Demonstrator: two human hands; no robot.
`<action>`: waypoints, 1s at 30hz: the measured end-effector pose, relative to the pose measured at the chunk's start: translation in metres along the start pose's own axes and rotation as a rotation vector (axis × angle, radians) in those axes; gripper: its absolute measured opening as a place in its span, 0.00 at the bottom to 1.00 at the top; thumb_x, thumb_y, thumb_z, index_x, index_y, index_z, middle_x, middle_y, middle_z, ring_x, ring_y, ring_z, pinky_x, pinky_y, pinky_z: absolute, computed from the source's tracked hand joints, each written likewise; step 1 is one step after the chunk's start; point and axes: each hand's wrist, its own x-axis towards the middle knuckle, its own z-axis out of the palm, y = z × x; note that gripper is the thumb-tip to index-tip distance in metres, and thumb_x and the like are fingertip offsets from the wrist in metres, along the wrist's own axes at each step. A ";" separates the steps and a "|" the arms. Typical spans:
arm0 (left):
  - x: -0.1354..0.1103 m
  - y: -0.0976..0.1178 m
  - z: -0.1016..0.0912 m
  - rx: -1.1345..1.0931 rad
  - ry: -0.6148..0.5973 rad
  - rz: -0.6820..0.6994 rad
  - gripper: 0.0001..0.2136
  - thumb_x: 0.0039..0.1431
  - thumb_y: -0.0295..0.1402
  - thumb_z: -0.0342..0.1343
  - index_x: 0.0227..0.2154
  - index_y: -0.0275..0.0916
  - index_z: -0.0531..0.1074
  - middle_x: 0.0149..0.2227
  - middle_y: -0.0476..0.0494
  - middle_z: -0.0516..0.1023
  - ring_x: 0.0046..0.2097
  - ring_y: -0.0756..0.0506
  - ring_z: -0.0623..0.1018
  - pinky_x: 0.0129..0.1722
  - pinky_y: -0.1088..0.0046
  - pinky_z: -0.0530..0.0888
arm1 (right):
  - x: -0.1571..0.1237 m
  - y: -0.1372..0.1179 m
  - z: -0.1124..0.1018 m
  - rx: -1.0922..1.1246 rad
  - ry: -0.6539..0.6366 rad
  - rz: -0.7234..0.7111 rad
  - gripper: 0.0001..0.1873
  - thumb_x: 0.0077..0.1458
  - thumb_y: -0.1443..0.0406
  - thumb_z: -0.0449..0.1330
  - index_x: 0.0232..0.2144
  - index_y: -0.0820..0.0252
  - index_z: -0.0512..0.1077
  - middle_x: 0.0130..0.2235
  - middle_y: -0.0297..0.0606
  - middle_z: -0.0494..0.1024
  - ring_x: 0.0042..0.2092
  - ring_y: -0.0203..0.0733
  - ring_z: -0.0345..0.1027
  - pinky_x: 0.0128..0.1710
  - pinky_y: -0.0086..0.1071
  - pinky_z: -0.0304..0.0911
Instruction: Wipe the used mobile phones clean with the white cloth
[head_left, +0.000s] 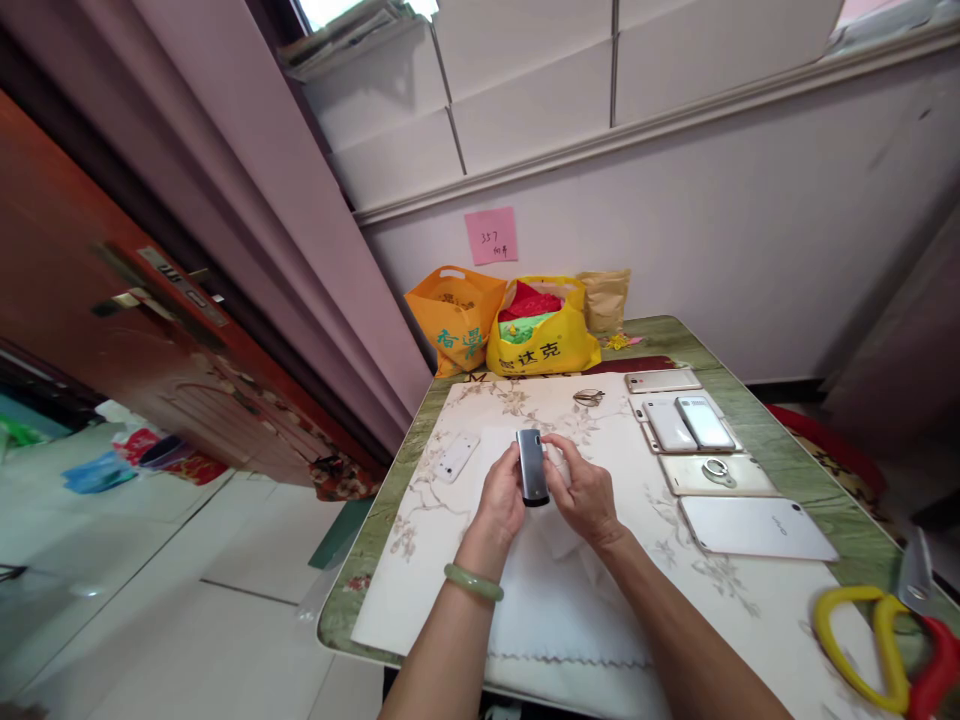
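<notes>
Both my hands hold a small grey phone [532, 465] upright above the middle of the table. My left hand [501, 500], with a green bangle on its wrist, grips the phone's left side. My right hand [583, 490] curls round its right side, and something white, perhaps a cloth, shows between its fingers. A white cloth or paper [555, 600] lies on the table beneath my hands. A white phone [456, 456] lies face down to the left of my hands.
Several phones [690, 423] and a large white one [754, 527] lie in a row on the right. Yellow and red scissors [892, 640] sit at the near right edge. An orange bag [454, 318], a yellow bag [541, 335] and a brown pouch [604, 298] stand against the wall. A wooden door [112, 330] is at the left.
</notes>
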 end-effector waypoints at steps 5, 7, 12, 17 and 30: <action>0.001 -0.004 -0.005 0.059 -0.115 0.005 0.10 0.54 0.34 0.61 0.35 0.33 0.76 0.28 0.45 0.79 0.28 0.50 0.77 0.32 0.76 0.74 | 0.002 0.000 0.000 -0.013 0.053 0.022 0.21 0.62 0.60 0.50 0.57 0.53 0.64 0.45 0.36 0.80 0.34 0.39 0.77 0.34 0.28 0.67; 0.001 -0.004 -0.004 0.042 -0.108 -0.027 0.10 0.56 0.34 0.60 0.36 0.32 0.76 0.27 0.44 0.79 0.27 0.49 0.77 0.31 0.75 0.74 | 0.003 0.001 0.000 -0.023 0.072 0.023 0.19 0.62 0.60 0.50 0.54 0.54 0.67 0.42 0.35 0.81 0.32 0.39 0.77 0.33 0.27 0.67; 0.008 0.003 0.002 -0.219 0.054 -0.057 0.10 0.63 0.34 0.52 0.37 0.32 0.74 0.32 0.39 0.80 0.34 0.47 0.79 0.37 0.72 0.77 | 0.001 0.002 -0.001 0.016 -0.034 -0.168 0.20 0.61 0.63 0.50 0.55 0.54 0.65 0.50 0.36 0.78 0.41 0.39 0.77 0.40 0.28 0.68; 0.012 0.017 -0.005 -0.394 0.061 -0.122 0.12 0.64 0.36 0.49 0.39 0.34 0.73 0.38 0.34 0.79 0.41 0.41 0.80 0.41 0.63 0.78 | -0.001 -0.002 -0.003 0.005 -0.082 -0.213 0.17 0.61 0.62 0.51 0.52 0.55 0.67 0.44 0.36 0.81 0.36 0.39 0.77 0.35 0.28 0.67; 0.026 -0.017 -0.071 -0.466 -0.041 -0.199 0.11 0.63 0.31 0.48 0.43 0.37 0.74 0.41 0.37 0.80 0.41 0.42 0.80 0.46 0.57 0.76 | 0.002 0.049 0.024 0.204 0.182 0.297 0.19 0.61 0.55 0.45 0.44 0.60 0.67 0.26 0.33 0.74 0.27 0.41 0.69 0.29 0.31 0.63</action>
